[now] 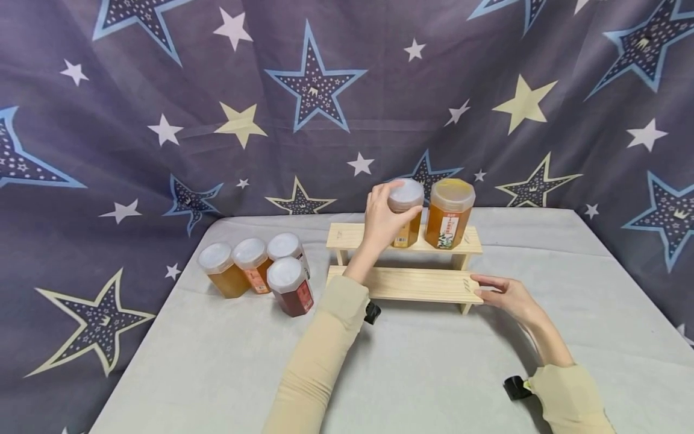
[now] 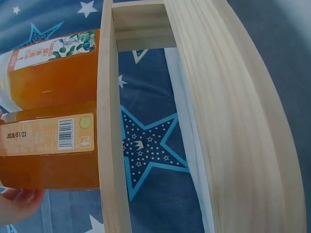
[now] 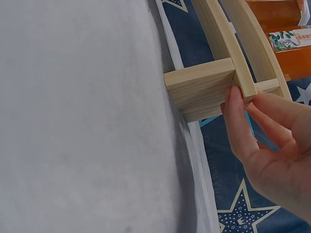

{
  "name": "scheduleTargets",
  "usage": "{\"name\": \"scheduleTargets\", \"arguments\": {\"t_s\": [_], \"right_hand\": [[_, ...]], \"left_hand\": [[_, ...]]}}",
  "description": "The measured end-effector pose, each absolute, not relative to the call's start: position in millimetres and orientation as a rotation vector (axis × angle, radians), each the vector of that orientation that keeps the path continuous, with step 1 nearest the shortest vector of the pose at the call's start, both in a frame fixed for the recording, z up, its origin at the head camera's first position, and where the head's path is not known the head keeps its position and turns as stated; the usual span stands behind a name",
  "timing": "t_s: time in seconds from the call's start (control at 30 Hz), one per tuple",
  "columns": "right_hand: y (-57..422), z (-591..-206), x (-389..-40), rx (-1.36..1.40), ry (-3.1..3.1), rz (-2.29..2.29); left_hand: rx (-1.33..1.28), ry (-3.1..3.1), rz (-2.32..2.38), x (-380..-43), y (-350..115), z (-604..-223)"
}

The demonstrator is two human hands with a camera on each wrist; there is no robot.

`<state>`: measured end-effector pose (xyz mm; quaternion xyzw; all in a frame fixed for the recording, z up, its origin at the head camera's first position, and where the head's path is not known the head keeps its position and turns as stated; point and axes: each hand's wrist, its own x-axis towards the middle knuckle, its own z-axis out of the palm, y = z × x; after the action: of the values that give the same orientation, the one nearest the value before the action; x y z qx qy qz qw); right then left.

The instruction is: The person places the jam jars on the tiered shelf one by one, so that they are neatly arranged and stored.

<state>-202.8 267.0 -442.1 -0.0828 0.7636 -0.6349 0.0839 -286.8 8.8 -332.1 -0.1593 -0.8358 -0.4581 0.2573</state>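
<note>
A two-tier wooden rack (image 1: 417,284) stands on the table. On its upper board are two jars of amber honey with pale lids. My left hand (image 1: 379,217) grips the left one, a honey jar (image 1: 408,234), near its lid. In the left wrist view that honey jar (image 2: 48,172) meets the upper board, its printed label facing out. The other honey jar (image 1: 449,220) is just to its right, with a white and red label. My right hand (image 1: 512,299) pinches the right end of the lower board (image 3: 243,73) between thumb and fingers.
Left of the rack several more jars are grouped on the pale tablecloth (image 1: 228,361): amber jars (image 1: 228,283) at the left and a dark red jar (image 1: 295,300) at the front. A star-patterned curtain (image 1: 325,150) hangs behind the table.
</note>
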Motion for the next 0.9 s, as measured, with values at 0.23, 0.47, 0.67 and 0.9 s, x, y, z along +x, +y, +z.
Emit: {"name": "scheduleTargets", "arguments": {"t_s": [0.23,0.47,0.67,0.9], "right_hand": [[267,-442,-203,-0.24,2.278,-1.894],[266,-440,-204,-0.228,2.299,-1.869],[266,-440,-206,-0.231,2.305,-1.869],[266,-442,-204,-0.242,2.283,-1.894]], "left_hand": [[-0.45,-2.278,-1.276,-288,9,-331],[-0.495,-2.272,-1.31,-285,6,-331],[-0.525,-2.235,-1.31,-277,-2,-337],[-0.476,-2.246,-1.303,-261,-11,-339]]}}
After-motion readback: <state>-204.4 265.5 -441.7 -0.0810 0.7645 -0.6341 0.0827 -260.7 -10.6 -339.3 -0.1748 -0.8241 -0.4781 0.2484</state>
